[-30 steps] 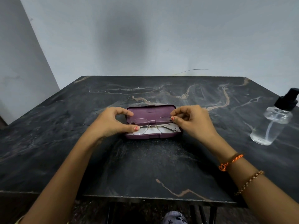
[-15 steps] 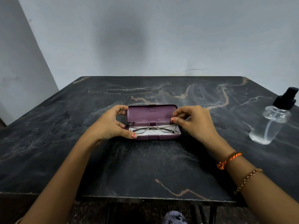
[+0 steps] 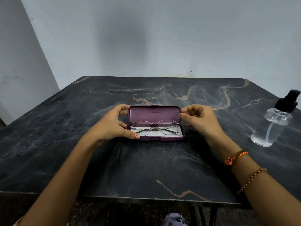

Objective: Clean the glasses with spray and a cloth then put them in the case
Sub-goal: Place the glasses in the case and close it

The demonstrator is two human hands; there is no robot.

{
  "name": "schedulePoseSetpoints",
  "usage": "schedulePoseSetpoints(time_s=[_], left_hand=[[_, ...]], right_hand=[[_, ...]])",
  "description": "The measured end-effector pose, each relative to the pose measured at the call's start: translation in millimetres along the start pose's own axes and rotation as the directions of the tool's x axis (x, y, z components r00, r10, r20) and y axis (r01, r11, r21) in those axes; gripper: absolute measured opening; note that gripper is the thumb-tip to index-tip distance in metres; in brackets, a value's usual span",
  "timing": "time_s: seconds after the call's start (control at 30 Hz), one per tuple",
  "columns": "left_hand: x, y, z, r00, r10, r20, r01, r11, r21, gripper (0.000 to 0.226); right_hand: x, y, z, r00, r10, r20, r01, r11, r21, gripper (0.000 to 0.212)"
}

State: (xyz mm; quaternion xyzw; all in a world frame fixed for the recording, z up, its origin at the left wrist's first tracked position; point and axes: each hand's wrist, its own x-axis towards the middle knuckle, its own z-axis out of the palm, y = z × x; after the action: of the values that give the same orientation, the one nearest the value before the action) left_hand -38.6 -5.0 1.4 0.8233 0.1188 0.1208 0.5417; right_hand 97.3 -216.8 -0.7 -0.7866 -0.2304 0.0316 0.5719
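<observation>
Looking down, I see the folded wire-rimmed glasses [image 3: 154,128] lying inside the open purple case [image 3: 155,123] at the middle of the dark marble table [image 3: 146,168]. My left hand [image 3: 112,125] grips the case's left end, thumb on its near rim. My right hand [image 3: 201,119] pinches the lid's right edge, and the clear spray bottle [image 3: 275,121] stands far right.

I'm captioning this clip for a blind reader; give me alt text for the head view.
Two bare hands, the left hand and right hand, hold the ends of an open purple glasses case with wire-rimmed glasses lying inside, on a dark marble table. A clear spray bottle stands at right.
</observation>
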Motion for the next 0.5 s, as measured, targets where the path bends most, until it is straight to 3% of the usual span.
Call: schedulePoseSetpoints(time_s=[0.2, 0.5], left_hand=[[1.1, -0.9, -0.4, 1.0, -0.007, -0.001, 0.007, 1.0, 0.006, 0.093], [2.8, -3.5, -1.3, 1.0, 0.01, -0.008, -0.01, 1.0, 0.024, 0.097]], right_hand=[[-4.7, -3.3, 0.3, 0.984, -0.133, 0.118, 0.164, 0.936, -0.311, 0.009], [-5.1, -4.0, 0.6, 0.962, -0.201, 0.187, 0.26, 0.887, -0.381, 0.01]])
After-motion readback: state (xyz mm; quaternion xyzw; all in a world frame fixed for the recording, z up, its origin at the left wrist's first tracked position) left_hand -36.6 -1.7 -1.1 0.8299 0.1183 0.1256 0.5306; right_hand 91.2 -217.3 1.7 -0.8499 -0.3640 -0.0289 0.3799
